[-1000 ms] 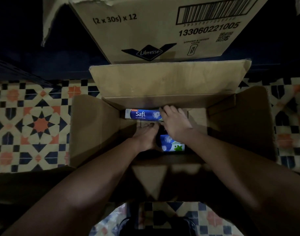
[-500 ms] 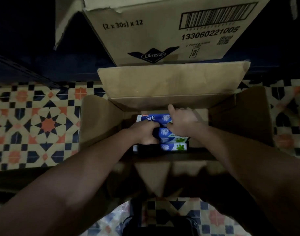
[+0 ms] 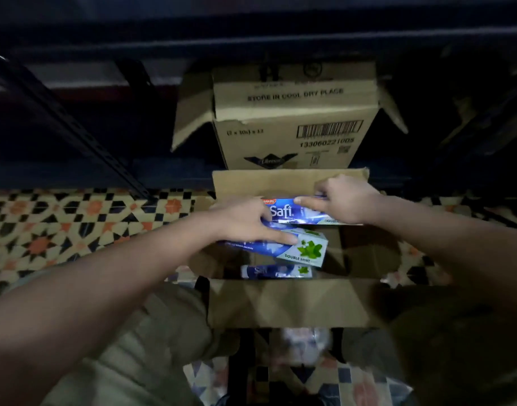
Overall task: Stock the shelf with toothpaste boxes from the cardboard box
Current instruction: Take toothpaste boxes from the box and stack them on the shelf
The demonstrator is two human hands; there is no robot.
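An open cardboard box (image 3: 289, 303) stands on the tiled floor right below me. Above its opening my two hands carry a small stack of blue Safi toothpaste boxes. My left hand (image 3: 245, 221) grips the left end of the stack, its fingers lying over the lower box (image 3: 307, 249) with the green mint leaves. At the right end my right hand (image 3: 343, 199) holds the upper Safi box (image 3: 283, 212). Another toothpaste box (image 3: 276, 271) lies down inside the carton. The dark shelf (image 3: 105, 171) runs across the frame behind it.
A second, taller cardboard carton (image 3: 292, 121) with a barcode and loose flaps stands on the low shelf straight ahead. A slanted metal shelf strut (image 3: 75, 124) is at the left. Patterned floor tiles (image 3: 61, 230) spread left and right. My knees frame the box.
Both hands have risen out of the carton with the toothpaste boxes, which were down inside before. The view has tilted up, showing more of the shelf and the carton on it.
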